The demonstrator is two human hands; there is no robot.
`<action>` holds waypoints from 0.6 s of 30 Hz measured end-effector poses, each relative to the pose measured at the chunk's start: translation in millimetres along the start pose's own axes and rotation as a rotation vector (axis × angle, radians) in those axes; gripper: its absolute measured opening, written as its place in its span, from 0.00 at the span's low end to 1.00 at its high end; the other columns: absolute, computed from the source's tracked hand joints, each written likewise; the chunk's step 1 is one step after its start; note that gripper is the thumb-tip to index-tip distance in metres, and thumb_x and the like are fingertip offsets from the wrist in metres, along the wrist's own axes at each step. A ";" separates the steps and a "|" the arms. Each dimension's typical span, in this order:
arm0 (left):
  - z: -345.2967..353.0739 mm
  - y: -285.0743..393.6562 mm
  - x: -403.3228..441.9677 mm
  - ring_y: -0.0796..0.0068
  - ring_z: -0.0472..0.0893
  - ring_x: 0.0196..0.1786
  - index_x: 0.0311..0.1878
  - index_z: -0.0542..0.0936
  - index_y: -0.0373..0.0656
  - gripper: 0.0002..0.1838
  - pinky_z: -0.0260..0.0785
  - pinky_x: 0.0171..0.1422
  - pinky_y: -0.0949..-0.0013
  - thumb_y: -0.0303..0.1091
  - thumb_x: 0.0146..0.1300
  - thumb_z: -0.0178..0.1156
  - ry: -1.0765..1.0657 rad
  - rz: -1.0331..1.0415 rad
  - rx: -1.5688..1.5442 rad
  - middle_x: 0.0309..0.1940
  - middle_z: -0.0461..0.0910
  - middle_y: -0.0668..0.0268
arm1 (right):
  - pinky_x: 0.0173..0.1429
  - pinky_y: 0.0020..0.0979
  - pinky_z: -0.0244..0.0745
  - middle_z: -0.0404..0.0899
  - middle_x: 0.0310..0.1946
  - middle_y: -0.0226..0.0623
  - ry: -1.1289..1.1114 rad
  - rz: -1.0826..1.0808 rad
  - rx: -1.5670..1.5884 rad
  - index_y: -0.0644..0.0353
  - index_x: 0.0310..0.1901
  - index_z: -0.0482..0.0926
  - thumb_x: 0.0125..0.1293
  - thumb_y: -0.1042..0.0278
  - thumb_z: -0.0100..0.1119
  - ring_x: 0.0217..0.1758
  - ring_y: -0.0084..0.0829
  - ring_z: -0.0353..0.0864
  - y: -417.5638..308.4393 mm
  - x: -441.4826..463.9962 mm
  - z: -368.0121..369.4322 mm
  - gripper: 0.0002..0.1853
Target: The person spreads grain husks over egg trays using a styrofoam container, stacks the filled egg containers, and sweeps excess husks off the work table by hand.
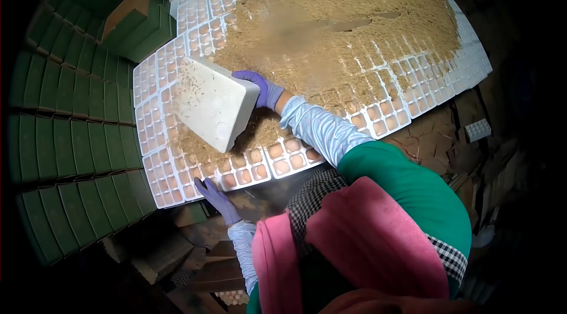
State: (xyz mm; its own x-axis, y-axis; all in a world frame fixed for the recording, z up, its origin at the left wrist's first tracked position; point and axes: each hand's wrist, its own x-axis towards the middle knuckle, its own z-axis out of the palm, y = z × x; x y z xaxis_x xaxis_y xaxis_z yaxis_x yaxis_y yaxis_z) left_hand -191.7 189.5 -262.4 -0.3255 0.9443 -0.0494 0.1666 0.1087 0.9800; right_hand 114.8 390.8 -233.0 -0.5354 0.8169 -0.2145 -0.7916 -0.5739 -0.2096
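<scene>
My right hand (261,88), in a purple glove, grips the edge of a white foam box (212,98). The box is tilted over the egg trays, its pale base turned up with bits of husk stuck to it. Brown husk (204,146) lies around its lower edge, partly over the eggs. My left hand (217,200), also gloved, rests its outstretched fingers at the front edge of a white egg tray (245,178). Brown eggs (282,166) sit in the tray cells nearby. The inside of the box is hidden from me.
A broad layer of husk (348,25) covers the middle and far trays. Stacked green boxes (59,87) line the left side, with an open box (127,16) among them. Flattened cardboard (431,137) lies on the floor at right, near a small white tray (478,130).
</scene>
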 end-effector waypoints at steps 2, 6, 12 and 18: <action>12.6 9.3 -3.3 0.61 0.52 0.79 0.79 0.48 0.38 0.38 0.46 0.81 0.61 0.49 0.78 0.48 -0.023 -0.036 -0.118 0.79 0.48 0.57 | 0.55 0.41 0.80 0.86 0.44 0.41 0.029 -0.066 0.040 0.60 0.53 0.80 0.66 0.55 0.59 0.46 0.37 0.85 9.8 0.5 3.7 0.20; 39.9 20.9 5.1 0.58 0.54 0.78 0.78 0.50 0.34 0.36 0.47 0.80 0.61 0.44 0.77 0.51 -0.083 0.010 0.003 0.77 0.52 0.54 | 0.55 0.37 0.79 0.85 0.44 0.42 0.259 -0.448 -0.340 0.64 0.54 0.79 0.64 0.54 0.61 0.45 0.36 0.85 -4.8 -44.1 26.3 0.24; 68.5 -2.7 23.1 0.43 0.46 0.80 0.78 0.49 0.34 0.41 0.38 0.82 0.50 0.49 0.73 0.54 -0.223 0.199 0.608 0.77 0.47 0.40 | 0.61 0.36 0.75 0.78 0.55 0.53 0.523 -0.389 -1.216 0.67 0.71 0.62 0.57 0.47 0.69 0.56 0.40 0.80 -85.6 -191.9 29.0 0.46; 113.2 -30.8 20.7 0.40 0.42 0.81 0.78 0.47 0.32 0.44 0.30 0.82 0.46 0.56 0.73 0.47 -0.241 0.139 0.894 0.78 0.44 0.37 | 0.79 0.38 0.53 0.58 0.70 0.67 0.974 0.169 -2.351 0.74 0.75 0.47 0.54 0.48 0.66 0.76 0.59 0.56 3.5 -193.0 -1.9 0.56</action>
State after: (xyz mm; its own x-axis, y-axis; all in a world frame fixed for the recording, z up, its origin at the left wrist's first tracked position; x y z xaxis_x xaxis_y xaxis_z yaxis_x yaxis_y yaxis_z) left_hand -98.2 240.9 -315.3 -0.0637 0.9948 -0.0795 0.8762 0.0939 0.4727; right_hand 215.9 231.0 -194.1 0.1885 0.9222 -0.3376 0.9483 -0.2604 -0.1816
